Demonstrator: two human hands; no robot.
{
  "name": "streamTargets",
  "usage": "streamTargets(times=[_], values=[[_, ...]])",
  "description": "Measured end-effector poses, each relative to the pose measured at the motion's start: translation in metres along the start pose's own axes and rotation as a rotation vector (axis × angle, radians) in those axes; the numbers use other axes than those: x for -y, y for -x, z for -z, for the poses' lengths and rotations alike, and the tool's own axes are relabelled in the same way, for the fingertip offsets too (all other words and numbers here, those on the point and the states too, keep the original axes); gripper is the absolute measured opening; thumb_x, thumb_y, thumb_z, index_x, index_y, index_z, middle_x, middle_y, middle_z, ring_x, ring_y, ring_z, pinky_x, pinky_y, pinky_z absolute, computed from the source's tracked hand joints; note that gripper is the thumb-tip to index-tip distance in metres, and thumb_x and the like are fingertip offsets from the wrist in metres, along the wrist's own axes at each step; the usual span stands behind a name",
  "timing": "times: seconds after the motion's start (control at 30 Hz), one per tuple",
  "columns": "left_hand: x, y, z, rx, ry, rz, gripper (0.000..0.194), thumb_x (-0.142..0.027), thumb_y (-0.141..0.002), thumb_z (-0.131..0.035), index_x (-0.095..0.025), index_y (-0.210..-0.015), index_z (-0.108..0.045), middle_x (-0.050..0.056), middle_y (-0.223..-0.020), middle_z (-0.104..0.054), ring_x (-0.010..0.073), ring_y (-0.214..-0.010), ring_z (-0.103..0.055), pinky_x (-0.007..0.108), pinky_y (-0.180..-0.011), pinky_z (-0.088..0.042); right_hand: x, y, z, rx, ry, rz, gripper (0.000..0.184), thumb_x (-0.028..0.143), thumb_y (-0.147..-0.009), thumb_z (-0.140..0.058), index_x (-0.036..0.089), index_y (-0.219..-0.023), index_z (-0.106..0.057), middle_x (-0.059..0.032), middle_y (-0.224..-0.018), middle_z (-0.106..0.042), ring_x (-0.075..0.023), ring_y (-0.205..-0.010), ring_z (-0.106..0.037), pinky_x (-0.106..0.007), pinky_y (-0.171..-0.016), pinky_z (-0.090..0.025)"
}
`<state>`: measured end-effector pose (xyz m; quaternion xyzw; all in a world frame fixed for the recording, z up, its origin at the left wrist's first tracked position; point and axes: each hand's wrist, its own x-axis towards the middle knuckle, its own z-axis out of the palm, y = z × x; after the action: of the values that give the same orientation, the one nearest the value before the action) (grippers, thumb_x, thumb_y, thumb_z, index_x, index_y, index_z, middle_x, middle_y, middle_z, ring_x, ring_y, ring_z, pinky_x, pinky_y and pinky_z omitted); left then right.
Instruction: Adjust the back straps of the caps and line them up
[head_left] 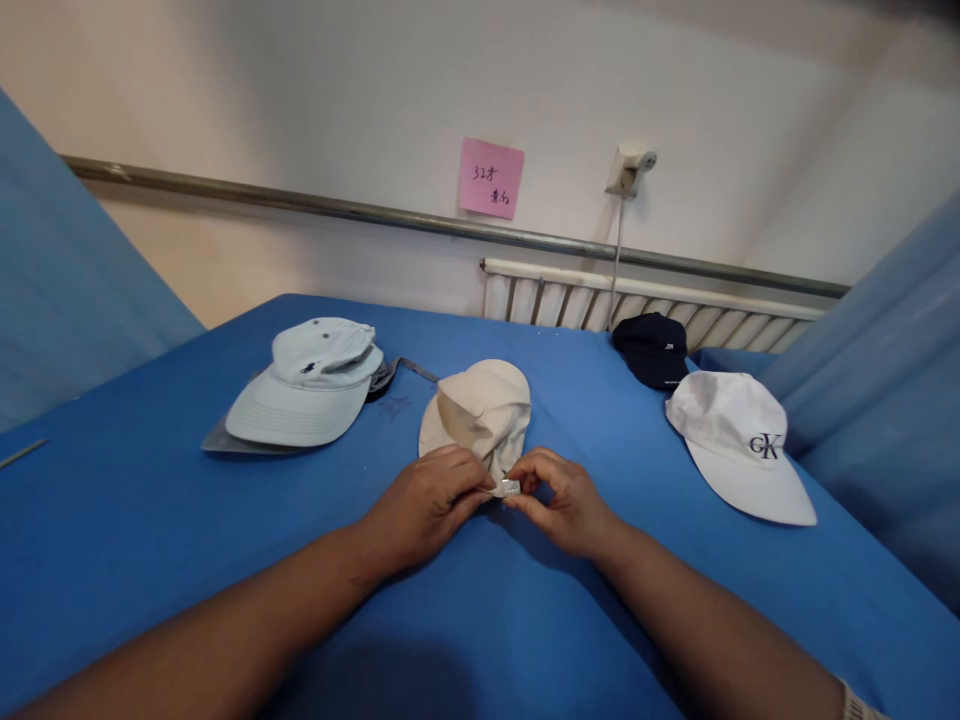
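Note:
A beige cap [484, 405] lies in the middle of the blue-covered table, its strap end toward me. My left hand [431, 500] pinches the strap close to the cap's near edge. Against a small silver buckle [511, 487] on that strap, my right hand [562, 497] closes thumb and fingers from the other side. Both hands are low over the cloth, just in front of the cap. What lies under the fingertips is partly hidden.
At left, a pale blue cap [307, 375] rests on a grey one. To the right are a white cap [735, 435] and a navy cap [652, 348]. Behind the table [187, 560] stand a radiator [547, 300] and a metal rail [337, 207]. Blue curtains [885, 350] hang at both sides.

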<state>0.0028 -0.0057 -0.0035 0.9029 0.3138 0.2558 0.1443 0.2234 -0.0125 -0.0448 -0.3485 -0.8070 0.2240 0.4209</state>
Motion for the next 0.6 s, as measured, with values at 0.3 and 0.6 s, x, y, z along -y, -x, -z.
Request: streamTargets(times=[0.3, 0.6], values=[[-0.003, 0.000, 0.002, 0.009, 0.082, 0.082, 0.012, -0.023, -0.092, -0.051, -0.020, -0.099, -0.060, 0.003, -0.091, -0.064, 0.0166, -0.084, -0.058, 0.029, -0.078, -0.044, 0.002, 0.001, 0.000, -0.048, 0.012, -0.024, 0.011, 0.023, -0.086, -0.065, 0.021, -0.096, -0.060, -0.0011, -0.080, -0.060, -0.0143, -0.071, -0.058, -0.026, -0.065, -0.050], [0.000, 0.001, 0.015, 0.192, 0.089, 0.104, 0.010, -0.028, -0.086, -0.061, -0.020, -0.090, -0.064, 0.000, -0.083, -0.064, 0.0148, -0.075, -0.058, 0.026, -0.070, -0.042, -0.005, 0.001, 0.003, 0.028, 0.061, -0.086, 0.016, 0.019, -0.083, -0.068, 0.021, -0.098, -0.062, -0.0003, -0.079, -0.065, -0.0139, -0.071, -0.062, -0.026, -0.066, -0.049]])
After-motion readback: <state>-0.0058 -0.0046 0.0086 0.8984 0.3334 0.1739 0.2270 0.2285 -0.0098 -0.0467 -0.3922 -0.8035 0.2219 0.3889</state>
